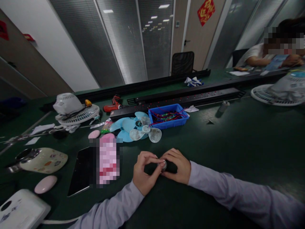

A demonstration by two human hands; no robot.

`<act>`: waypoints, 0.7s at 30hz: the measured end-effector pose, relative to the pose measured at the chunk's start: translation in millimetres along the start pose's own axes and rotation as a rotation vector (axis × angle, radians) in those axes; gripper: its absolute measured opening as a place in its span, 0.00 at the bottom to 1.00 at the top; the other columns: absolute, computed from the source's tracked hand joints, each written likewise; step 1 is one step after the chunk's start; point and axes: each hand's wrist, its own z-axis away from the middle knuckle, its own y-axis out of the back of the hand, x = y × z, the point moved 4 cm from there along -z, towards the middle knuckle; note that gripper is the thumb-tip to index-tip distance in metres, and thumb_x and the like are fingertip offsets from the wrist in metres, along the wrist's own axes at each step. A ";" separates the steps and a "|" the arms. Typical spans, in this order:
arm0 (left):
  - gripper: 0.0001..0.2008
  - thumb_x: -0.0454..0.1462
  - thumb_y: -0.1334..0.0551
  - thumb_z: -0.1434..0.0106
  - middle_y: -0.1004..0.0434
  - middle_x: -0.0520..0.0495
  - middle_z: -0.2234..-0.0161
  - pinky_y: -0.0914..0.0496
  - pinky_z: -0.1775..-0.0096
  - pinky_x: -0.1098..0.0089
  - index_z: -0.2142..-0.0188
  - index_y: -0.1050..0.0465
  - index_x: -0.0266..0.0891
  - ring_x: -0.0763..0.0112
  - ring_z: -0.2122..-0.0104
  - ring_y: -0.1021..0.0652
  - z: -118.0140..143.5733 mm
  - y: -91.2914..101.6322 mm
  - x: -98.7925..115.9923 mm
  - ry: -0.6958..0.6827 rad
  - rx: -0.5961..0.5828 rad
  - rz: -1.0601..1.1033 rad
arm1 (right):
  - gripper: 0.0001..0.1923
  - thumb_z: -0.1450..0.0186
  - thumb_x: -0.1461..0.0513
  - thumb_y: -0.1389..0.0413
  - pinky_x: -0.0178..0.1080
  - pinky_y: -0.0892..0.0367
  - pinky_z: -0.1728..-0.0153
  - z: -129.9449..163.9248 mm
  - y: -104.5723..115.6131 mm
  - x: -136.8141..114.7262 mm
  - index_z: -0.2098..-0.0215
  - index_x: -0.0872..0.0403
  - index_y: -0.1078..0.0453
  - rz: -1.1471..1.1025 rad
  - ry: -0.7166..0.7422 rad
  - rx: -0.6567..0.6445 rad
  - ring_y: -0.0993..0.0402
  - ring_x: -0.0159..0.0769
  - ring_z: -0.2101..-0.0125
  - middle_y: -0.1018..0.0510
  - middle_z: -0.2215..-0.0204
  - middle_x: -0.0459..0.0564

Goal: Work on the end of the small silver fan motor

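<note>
My left hand (145, 173) and my right hand (179, 166) meet over the green table, both curled round a small round silvery piece (164, 164). Left thumb and fingertips pinch it from one side, right fingertips from the other. Fingers cover most of it, so its exact kind does not show. Beyond the hands lie light-blue fan blades (127, 127) and a greyish, translucent fan blade (155, 135). A blue bin (170, 124) behind them holds red and black wires and green circuit boards.
On the left are a tablet (81, 171), a floral kettle-like vessel (45, 160), pink oval objects (45, 184) and a white appliance (26, 210). Farther back lie a red-orange drill (113, 105), fan parts (76, 111) and a silvery cylinder (224, 106). Another person (257, 58) sits far right.
</note>
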 end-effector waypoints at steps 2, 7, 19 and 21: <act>0.11 0.31 0.34 0.44 0.24 0.49 0.69 0.32 0.61 0.65 0.63 0.33 0.40 0.67 0.64 0.26 2.0 -0.2 -0.3 -0.012 0.020 0.021 | 0.18 0.46 0.57 0.37 0.45 0.37 0.60 0.1 0.6 -0.1 0.58 0.52 0.30 0.000 0.002 -0.004 0.32 0.42 0.61 0.25 0.63 0.50; 0.13 0.34 0.35 0.42 0.21 0.50 0.70 0.32 0.57 0.61 0.60 0.38 0.41 0.66 0.63 0.23 5.0 5.5 -9.2 0.016 0.165 -0.040 | 0.19 0.46 0.56 0.37 0.44 0.37 0.59 0.2 1.3 -0.2 0.57 0.52 0.31 0.008 0.003 -0.023 0.32 0.41 0.60 0.26 0.62 0.50; 0.17 0.35 0.30 0.48 0.19 0.48 0.61 0.36 0.57 0.52 0.58 0.26 0.46 0.55 0.57 0.25 -8.3 7.8 -41.7 0.146 0.005 -0.344 | 0.21 0.47 0.55 0.36 0.45 0.37 0.59 0.3 0.1 1.1 0.57 0.51 0.30 0.001 -0.022 -0.015 0.32 0.42 0.60 0.26 0.62 0.50; 0.18 0.35 0.30 0.48 0.18 0.48 0.62 0.36 0.57 0.53 0.57 0.27 0.47 0.56 0.59 0.25 -7.2 7.8 -40.7 0.134 0.010 -0.348 | 0.21 0.47 0.55 0.36 0.46 0.37 0.59 0.3 -0.2 1.3 0.57 0.51 0.30 0.001 -0.019 -0.013 0.32 0.42 0.60 0.25 0.62 0.51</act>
